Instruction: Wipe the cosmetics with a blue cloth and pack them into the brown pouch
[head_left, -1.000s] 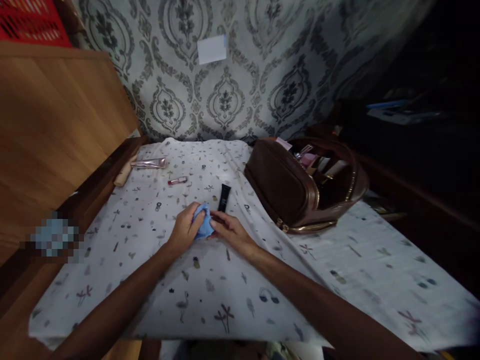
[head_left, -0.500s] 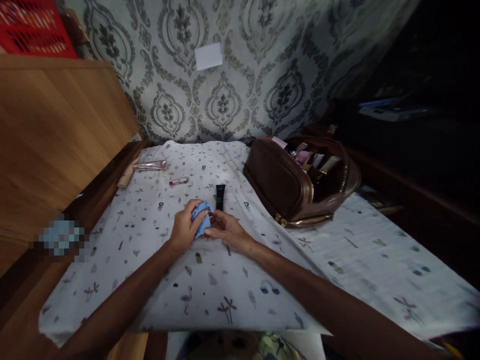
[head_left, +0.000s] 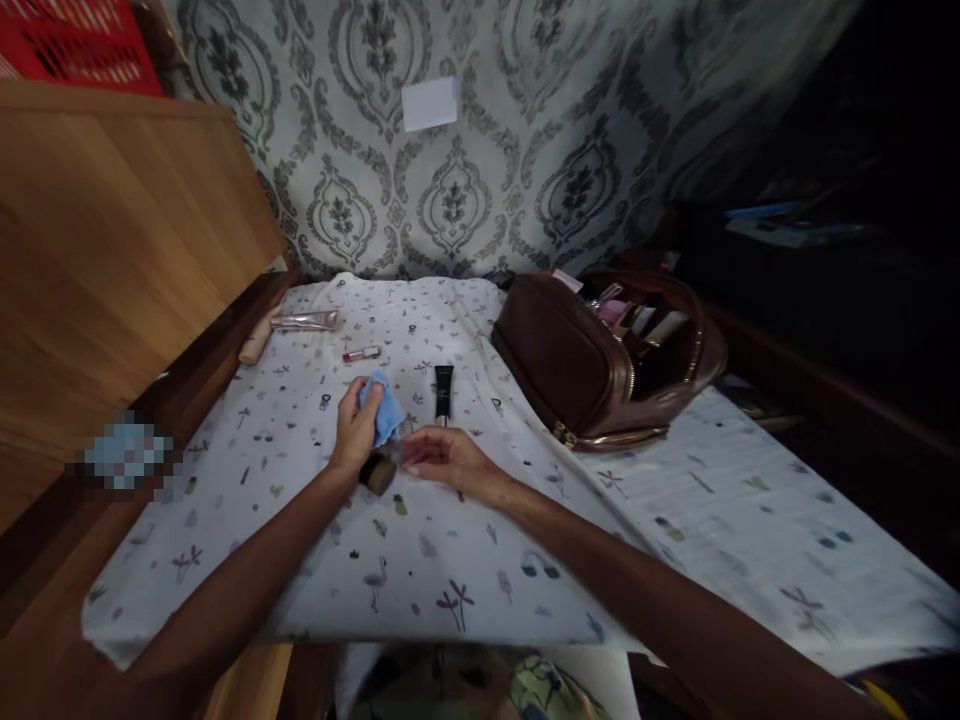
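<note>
Left hand (head_left: 355, 425) had fingers gripping a crumpled blue cloth (head_left: 383, 410) above the white printed-fabric counter (head_left: 300, 590); right hand (head_left: 450, 462) beside it, couldn't tell its grip. Squat black-and-brown round object (head_left: 378, 474) below could've dropped if loosely held.

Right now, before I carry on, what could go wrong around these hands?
The left hand, gripping the blue cloth, could knock the dark round item beside its wrist. The right hand might nudge the black tube lying just beyond its fingers. The brown bag stands open, so a hard bump might spill its contents.
</note>
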